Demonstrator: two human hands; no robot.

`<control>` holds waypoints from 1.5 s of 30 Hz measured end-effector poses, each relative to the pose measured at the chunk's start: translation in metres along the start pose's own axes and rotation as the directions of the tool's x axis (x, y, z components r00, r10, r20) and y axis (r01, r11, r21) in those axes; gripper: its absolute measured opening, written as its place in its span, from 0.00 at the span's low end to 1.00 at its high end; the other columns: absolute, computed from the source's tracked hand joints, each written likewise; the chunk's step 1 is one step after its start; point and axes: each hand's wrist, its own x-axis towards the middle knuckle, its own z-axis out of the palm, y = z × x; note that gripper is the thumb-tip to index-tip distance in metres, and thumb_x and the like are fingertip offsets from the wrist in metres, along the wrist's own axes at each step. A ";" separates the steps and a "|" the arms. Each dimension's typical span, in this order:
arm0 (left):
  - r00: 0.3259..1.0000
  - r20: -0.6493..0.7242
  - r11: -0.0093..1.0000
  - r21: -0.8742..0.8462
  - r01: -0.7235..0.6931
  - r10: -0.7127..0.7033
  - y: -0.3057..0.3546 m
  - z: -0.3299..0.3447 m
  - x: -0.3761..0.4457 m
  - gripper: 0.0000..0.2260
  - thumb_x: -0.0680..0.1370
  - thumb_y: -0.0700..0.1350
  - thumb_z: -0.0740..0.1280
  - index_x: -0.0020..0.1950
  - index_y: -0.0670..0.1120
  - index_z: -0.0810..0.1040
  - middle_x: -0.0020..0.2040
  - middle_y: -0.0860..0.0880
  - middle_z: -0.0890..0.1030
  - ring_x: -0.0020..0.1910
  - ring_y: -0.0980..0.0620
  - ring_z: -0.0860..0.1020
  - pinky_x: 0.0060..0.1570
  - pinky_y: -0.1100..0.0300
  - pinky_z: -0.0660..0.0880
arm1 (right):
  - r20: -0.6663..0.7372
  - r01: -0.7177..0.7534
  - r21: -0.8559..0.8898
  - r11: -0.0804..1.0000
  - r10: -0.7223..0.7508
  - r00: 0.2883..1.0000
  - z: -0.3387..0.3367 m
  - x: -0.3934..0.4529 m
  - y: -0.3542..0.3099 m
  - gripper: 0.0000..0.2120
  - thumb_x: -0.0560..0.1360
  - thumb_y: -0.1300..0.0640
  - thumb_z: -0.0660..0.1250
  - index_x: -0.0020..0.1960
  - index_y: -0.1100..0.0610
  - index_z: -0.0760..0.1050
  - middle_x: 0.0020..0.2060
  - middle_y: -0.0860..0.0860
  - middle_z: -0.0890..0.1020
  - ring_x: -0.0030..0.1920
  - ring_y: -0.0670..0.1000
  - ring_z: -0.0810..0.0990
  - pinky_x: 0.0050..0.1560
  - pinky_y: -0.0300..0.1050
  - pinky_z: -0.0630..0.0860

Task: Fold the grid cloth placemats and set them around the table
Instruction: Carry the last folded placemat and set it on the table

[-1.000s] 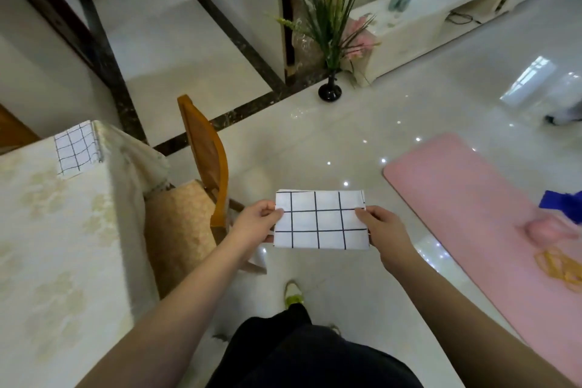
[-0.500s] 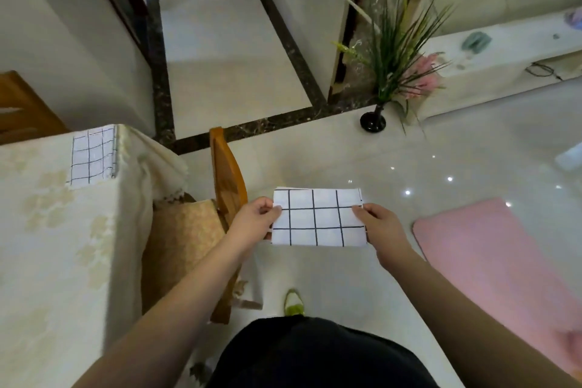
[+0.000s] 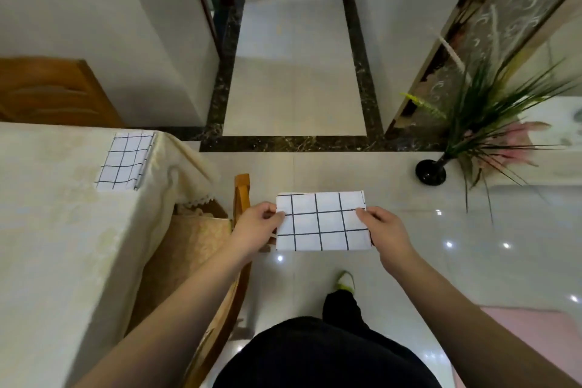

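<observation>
Between left hand (image 3: 259,227) and right hand (image 3: 385,230), folded grid placemat (image 3: 322,221), edges pinched.

Pale glossy floor tiles (image 3: 409,230) catch small points of light, and a dark marble border (image 3: 283,143) frames a passage between white walls (image 3: 110,41). A wooden chair (image 3: 241,195) stands tucked against the cream-clothed table (image 3: 47,246) — another chair back (image 3: 53,91) rises behind it. At right, a black vase (image 3: 430,171) holds spiky green leaves beside a patterned glass partition (image 3: 504,25); a pink mat (image 3: 529,331) lies at lower right.
</observation>
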 end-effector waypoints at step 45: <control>0.616 -0.544 0.739 -0.667 0.096 -0.570 0.025 -0.166 0.208 0.07 0.80 0.42 0.65 0.50 0.38 0.77 0.40 0.45 0.78 0.34 0.52 0.75 0.27 0.67 0.73 | 0.781 0.350 -0.453 0.820 0.176 0.599 0.362 0.282 -0.255 0.06 0.79 0.58 0.65 0.45 0.54 0.80 0.40 0.53 0.84 0.42 0.52 0.82 0.46 0.49 0.78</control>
